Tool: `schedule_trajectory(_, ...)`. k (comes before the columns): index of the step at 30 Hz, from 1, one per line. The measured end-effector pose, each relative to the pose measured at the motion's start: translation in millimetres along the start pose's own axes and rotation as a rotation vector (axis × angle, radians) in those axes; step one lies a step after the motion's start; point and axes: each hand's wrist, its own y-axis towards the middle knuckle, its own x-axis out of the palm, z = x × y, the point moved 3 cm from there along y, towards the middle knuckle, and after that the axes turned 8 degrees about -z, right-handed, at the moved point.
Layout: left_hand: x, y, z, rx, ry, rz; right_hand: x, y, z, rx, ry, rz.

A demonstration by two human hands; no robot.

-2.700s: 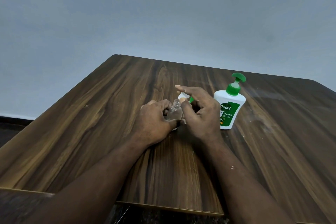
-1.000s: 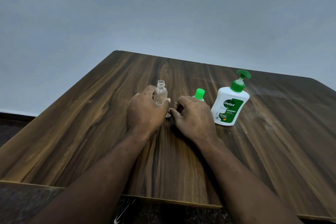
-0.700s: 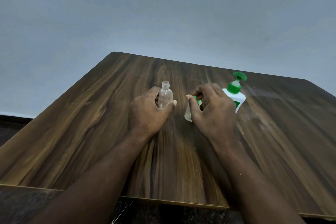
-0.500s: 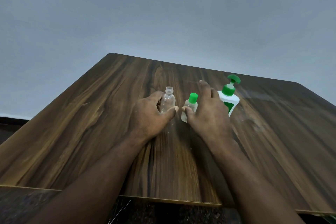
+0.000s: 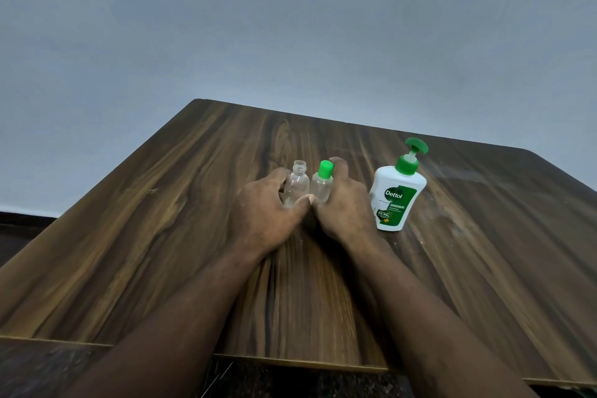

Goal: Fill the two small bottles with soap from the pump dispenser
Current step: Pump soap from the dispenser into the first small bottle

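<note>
Two bottles gripped: left hand [image 5: 265, 213] curls fingers [image 5: 278, 176] round uncapped clear plastic bottle [image 5: 296, 186], right hand [image 5: 347, 207] round green-capped clear bottle [image 5: 321, 185]. Advice: hold both upright, unscrew cap before using white green-pump dispenser [image 5: 397, 195].

On the table [image 5: 161, 236] the uncapped bottle [image 5: 296, 182] stands left of the capped bottle [image 5: 321, 186], pump dispenser [image 5: 395, 197] farther right.

A single wide-angle view, worn on the person's head, looks forward and down across the bench [image 5: 155, 262] from above its near edge toward a plain grey wall [image 5: 290, 26]. The left hand [image 5: 261, 213] and right hand [image 5: 345, 210] reach in from the bottom and lie near mid-frame, fairly near the lens.
</note>
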Motion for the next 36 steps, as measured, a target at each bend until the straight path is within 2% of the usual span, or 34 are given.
schedule_trajectory(4,1.2,-1.6,1.8,0.036,-0.017,-0.007,-26.6,-33.0,6.8,-0.116,-0.01,0.148)
schedule_trajectory(8,6.5,-8.1,7.7,0.072,-0.156,-0.038,-78.2,-85.2,29.9,-0.279,-0.008,0.544)
schedule_trajectory(11,14.1,-12.4,17.2,0.123,-0.205,-0.071,-105.6,-88.8,66.8,-0.217,0.169,0.738)
schedule_trajectory(13,19.3,-12.5,30.2,0.185,-0.187,-0.1,-118.5,-72.3,90.8,-0.137,0.305,0.683)
schedule_trajectory(18,26.3,7.0,76.8,0.344,-0.111,-0.179,-123.2,-14.8,123.6,-0.166,0.702,0.133)
schedule_trajectory(20,32.7,18.3,87.0,0.359,-0.109,-0.177,-115.7,0.8,123.5,-0.22,0.765,-0.072)
schedule_trajectory(22,41.4,24.8,94.0,0.36,-0.117,-0.177,-108.5,10.4,119.3,-0.253,0.791,-0.183)
schedule_trajectory(25,54.6,28.8,96.7,0.344,-0.15,-0.147,-99.5,20.3,117.3,-0.267,0.845,-0.203)
schedule_trajectory(31,64.3,27.1,82.9,0.327,-0.185,-0.058,-78.6,23.8,128.1,-0.28,0.949,-0.036)
schedule_trajectory(36,63.1,26.2,72.5,0.302,-0.206,-0.083,-69.3,22.9,133.9,-0.286,0.94,0.091)
